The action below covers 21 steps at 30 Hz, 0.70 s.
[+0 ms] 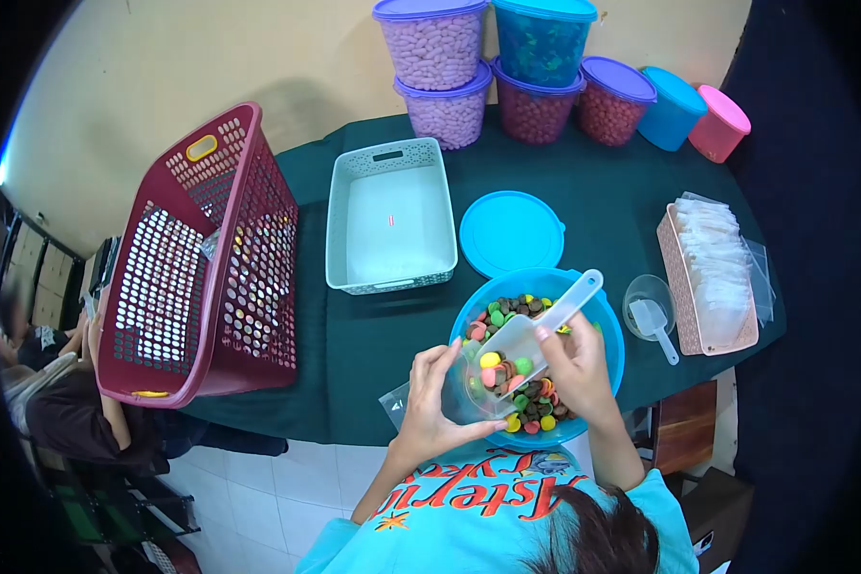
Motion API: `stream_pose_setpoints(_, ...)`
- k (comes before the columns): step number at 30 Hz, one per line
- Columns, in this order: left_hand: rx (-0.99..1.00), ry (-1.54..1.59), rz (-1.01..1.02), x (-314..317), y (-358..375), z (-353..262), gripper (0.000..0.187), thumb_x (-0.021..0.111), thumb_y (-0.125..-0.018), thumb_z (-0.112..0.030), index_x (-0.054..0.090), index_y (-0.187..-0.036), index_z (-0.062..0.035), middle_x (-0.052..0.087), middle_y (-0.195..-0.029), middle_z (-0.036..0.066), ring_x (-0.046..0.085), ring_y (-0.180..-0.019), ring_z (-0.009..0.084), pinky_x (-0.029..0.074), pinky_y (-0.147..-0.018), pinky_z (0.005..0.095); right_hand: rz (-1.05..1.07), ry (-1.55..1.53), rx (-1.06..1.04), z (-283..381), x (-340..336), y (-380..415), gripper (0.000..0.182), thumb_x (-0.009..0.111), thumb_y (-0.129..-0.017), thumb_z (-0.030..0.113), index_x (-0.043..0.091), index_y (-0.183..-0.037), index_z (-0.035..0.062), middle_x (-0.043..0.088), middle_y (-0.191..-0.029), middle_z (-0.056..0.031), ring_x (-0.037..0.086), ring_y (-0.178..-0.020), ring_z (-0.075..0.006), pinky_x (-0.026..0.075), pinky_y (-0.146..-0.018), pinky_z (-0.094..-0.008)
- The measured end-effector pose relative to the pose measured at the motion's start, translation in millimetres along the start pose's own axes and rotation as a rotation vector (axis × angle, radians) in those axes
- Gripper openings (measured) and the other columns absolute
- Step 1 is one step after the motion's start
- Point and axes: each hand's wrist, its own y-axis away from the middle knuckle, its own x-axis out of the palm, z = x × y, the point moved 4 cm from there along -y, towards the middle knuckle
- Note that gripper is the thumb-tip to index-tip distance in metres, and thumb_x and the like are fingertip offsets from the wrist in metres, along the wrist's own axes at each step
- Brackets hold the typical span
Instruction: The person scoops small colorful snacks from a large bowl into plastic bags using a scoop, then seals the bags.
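My right hand (578, 371) grips a translucent white scoop (536, 337), tilted down to the left with its handle pointing up and right. Colourful button-shaped candies (503, 371) in green, pink, yellow and brown lie in the scoop's mouth. In my left hand (432, 407) a clear plastic bag (464, 390) is held between thumb and fingers, its opening around the scoop's front end. Both are over a blue tub (614, 354) holding more of the same candies. Behind the tub lies a round blue lid (513, 234).
A maroon laundry basket (249, 239) stands left, beside a pale green tray (392, 220). Lidded tubs (440, 53) line the back. On the right are a clear cup (633, 287) with a small scoop (652, 320) and a pink basket (674, 258) of plastic bags. Another person (77, 411) sits far left.
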Motion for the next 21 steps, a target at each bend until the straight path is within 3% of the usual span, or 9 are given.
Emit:
stream_pose_setpoints(5, -0.009, -0.059, -0.077, 5.3, -0.6, -3.7, 0.099, 0.085, -0.040, -0.030, 0.040, -0.123, 0.0010, 0.043, -0.108, 0.015, 0.046, -0.101, 0.0257, 0.041, -0.083, 0.0361, 0.111, 0.274, -0.193, 5.7, 14.8, 4.8, 0.018, 0.055, -0.079, 0.010, 0.054, -0.089, -0.0053, 0.056, -0.082, -0.0130, 0.059, -0.063, -0.0160, 0.046, -0.051, -0.0261)
stream_pose_setpoints(7, -0.010, -0.060, -0.109, 7.0, -1.9, -4.3, 0.096, 0.085, -0.040, -0.028, 0.042, -0.121, 0.0010, 0.044, -0.106, 0.015, 0.047, -0.100, 0.0257, 0.041, -0.082, 0.0359, 0.161, 0.337, -0.198, 4.4, 15.1, 7.1, 0.023, 0.054, -0.081, 0.006, 0.051, -0.101, -0.0051, 0.056, -0.088, -0.0093, 0.057, -0.073, -0.0099, 0.046, -0.059, -0.0214)
stream_pose_setpoints(9, 0.003, -0.090, -0.145, 7.2, 0.6, -5.4, 0.094, 0.085, -0.040, -0.026, 0.044, -0.120, 0.0007, 0.046, -0.104, 0.015, 0.049, -0.098, 0.0258, 0.043, -0.080, 0.0356, 0.187, 0.337, -0.158, 5.8, 13.2, 6.3, 0.024, 0.055, -0.081, 0.007, 0.051, -0.101, -0.0051, 0.055, -0.090, -0.0097, 0.057, -0.074, -0.0119, 0.047, -0.061, -0.0240)
stream_pose_setpoints(11, -0.008, -0.066, -0.173, 7.9, 3.5, -7.1, 0.091, 0.084, -0.041, -0.024, 0.045, -0.119, -0.0007, 0.046, -0.104, 0.014, 0.047, -0.098, 0.0267, 0.042, -0.081, 0.0364, 0.232, 0.351, -0.322, 5.6, 14.1, 6.8, 0.023, 0.055, -0.080, 0.011, 0.055, -0.097, -0.0041, 0.052, -0.096, -0.0170, 0.058, -0.075, -0.0218, 0.047, -0.057, -0.0293)
stream_pose_setpoints(15, 0.000, -0.067, -0.249, 6.3, 9.1, -11.5, 0.086, 0.083, -0.043, -0.023, 0.046, -0.117, -0.0012, 0.046, -0.104, 0.014, 0.046, -0.096, 0.0275, 0.040, -0.079, 0.0374, 0.260, 0.185, -0.244, -3.0, 22.3, 16.4, 0.026, 0.055, -0.082, 0.013, 0.054, -0.101, -0.0044, 0.049, -0.105, -0.0186, 0.059, -0.082, -0.0217, 0.048, -0.059, -0.0277)
stream_pose_setpoints(17, 0.018, -0.096, -0.256, 4.3, 11.4, -14.8, 0.086, 0.083, -0.044, -0.023, 0.045, -0.118, -0.0009, 0.046, -0.105, 0.014, 0.046, -0.095, 0.0276, 0.040, -0.078, 0.0373, 0.270, 0.083, -0.093, 2.3, 27.7, 23.0, 0.028, 0.053, -0.084, 0.013, 0.052, -0.106, -0.0045, 0.047, -0.109, -0.0193, 0.059, -0.089, -0.0243, 0.049, -0.068, -0.0305)
stream_pose_setpoints(19, 0.046, -0.123, -0.261, -0.5, 9.5, -18.1, 0.087, 0.083, -0.046, -0.024, 0.044, -0.119, -0.0005, 0.045, -0.105, 0.015, 0.047, -0.095, 0.0277, 0.040, -0.078, 0.0372, 0.279, 0.083, -0.095, 3.6, 28.3, 24.4, 0.029, 0.052, -0.084, 0.013, 0.051, -0.107, -0.0051, 0.048, -0.109, -0.0192, 0.058, -0.092, -0.0252, 0.049, -0.071, -0.0320)
stream_pose_setpoints(21, 0.038, -0.083, -0.151, -4.7, 8.9, -20.0, 0.094, 0.085, -0.044, -0.024, 0.039, -0.123, -0.0002, 0.043, -0.109, 0.017, 0.048, -0.100, 0.0262, 0.043, -0.079, 0.0362, 0.285, 0.082, -0.086, 4.8, 26.5, 26.0, 0.030, 0.052, -0.084, 0.012, 0.051, -0.107, -0.0058, 0.048, -0.109, -0.0190, 0.058, -0.094, -0.0260, 0.049, -0.075, -0.0336)
